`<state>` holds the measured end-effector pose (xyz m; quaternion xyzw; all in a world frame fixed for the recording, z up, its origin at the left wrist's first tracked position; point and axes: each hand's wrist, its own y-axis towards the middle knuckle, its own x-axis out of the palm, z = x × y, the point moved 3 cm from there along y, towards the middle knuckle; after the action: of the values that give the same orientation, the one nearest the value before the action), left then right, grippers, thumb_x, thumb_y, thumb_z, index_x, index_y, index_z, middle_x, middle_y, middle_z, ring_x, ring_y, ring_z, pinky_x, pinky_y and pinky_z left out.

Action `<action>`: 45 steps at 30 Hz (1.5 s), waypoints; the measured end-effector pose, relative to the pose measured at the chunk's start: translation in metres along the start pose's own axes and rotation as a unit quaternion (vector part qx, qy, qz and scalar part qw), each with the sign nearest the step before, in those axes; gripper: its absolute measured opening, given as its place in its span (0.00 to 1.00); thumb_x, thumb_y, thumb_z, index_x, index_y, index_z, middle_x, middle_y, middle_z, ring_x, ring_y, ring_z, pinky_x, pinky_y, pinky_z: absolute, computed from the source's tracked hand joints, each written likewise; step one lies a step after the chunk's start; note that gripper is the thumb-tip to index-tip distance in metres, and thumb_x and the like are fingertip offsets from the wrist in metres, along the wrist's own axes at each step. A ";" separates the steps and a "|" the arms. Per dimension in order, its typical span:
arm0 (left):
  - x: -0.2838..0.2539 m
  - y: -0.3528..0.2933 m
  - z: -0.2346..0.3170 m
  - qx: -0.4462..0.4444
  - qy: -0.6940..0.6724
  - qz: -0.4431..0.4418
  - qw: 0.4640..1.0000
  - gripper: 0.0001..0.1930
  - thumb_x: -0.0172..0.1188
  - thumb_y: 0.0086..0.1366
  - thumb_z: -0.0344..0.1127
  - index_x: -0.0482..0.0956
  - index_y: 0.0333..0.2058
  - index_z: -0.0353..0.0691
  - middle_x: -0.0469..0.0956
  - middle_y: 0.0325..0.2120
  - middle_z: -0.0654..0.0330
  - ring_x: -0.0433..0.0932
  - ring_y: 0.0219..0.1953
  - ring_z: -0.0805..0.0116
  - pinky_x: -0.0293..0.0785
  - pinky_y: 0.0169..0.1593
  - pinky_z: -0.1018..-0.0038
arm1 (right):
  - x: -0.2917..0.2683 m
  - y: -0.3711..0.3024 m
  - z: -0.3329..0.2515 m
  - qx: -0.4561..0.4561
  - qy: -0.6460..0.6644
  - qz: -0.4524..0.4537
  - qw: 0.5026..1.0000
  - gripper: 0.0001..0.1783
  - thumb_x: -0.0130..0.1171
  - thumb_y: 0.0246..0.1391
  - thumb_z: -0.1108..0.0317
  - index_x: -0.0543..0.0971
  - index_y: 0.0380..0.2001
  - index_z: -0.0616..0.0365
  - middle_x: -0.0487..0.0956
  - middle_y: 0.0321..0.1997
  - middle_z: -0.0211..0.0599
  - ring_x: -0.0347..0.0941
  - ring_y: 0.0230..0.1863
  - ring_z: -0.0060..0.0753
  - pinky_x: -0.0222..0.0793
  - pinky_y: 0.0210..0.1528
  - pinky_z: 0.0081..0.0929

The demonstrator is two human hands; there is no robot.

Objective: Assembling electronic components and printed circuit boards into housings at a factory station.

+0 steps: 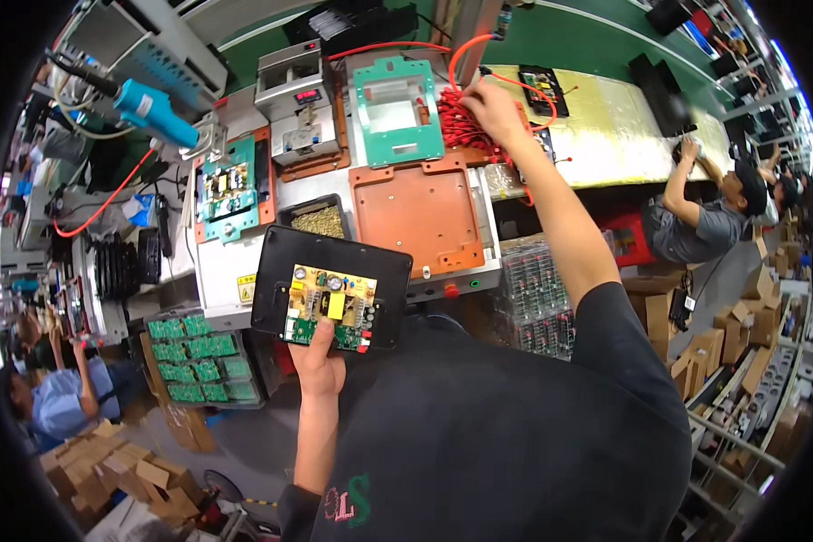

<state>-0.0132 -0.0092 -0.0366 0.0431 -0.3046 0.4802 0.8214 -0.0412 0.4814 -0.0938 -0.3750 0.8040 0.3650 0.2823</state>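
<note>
My left hand (317,366) grips a black plastic housing (273,280) by its near edge, thumb over the rim. Inside that shallow housing sits a circuit board (336,307) with a yellow transformer, capacitors and red and white connectors. Stretched out to the far right, my right hand (492,110) is at a heap of red wire leads (461,126), its fingers drawn together on them. The fingertips are partly hidden, so how many leads they hold is unclear.
An orange fixture plate (415,217), a green frame (397,108) and a tray of small brass-coloured screws (321,219) lie on the bench. A teal electric screwdriver (156,111) hangs at left near another board in a fixture (229,188). Co-workers (705,217) sit along the line.
</note>
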 end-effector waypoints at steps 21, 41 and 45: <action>0.028 0.012 0.008 0.259 0.244 0.018 0.934 0.29 0.68 0.66 0.32 0.67 0.61 0.30 0.73 0.55 0.56 0.73 0.56 0.65 0.66 0.63 0.67 | -0.056 -0.137 -0.283 -0.033 0.204 -0.018 0.978 0.05 0.66 0.56 0.75 0.85 0.36 0.62 0.80 0.24 0.38 0.74 0.21 0.31 0.67 0.23 0.27; 0.060 0.006 0.032 0.307 0.329 -0.085 0.889 0.18 0.67 0.65 0.25 0.73 0.51 0.27 0.81 0.42 0.50 0.84 0.38 0.61 0.85 0.43 0.67 | -0.067 -0.145 -0.290 -0.162 0.114 0.012 0.980 0.12 0.65 0.55 0.76 0.79 0.42 0.68 0.73 0.28 0.40 0.75 0.29 0.41 0.73 0.31 0.36; 0.050 0.002 0.027 0.321 0.415 -0.089 0.846 0.22 0.68 0.65 0.28 0.72 0.55 0.29 0.79 0.49 0.54 0.79 0.48 0.62 0.76 0.54 0.67 | -0.070 -0.146 -0.290 -0.170 0.097 0.014 0.981 0.13 0.65 0.54 0.76 0.78 0.42 0.68 0.73 0.28 0.39 0.75 0.30 0.40 0.73 0.32 0.36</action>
<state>-0.0097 0.0203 0.0117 0.1282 0.2416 0.4490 0.8507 0.0637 0.2119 0.0691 -0.4402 0.7588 0.4621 0.1299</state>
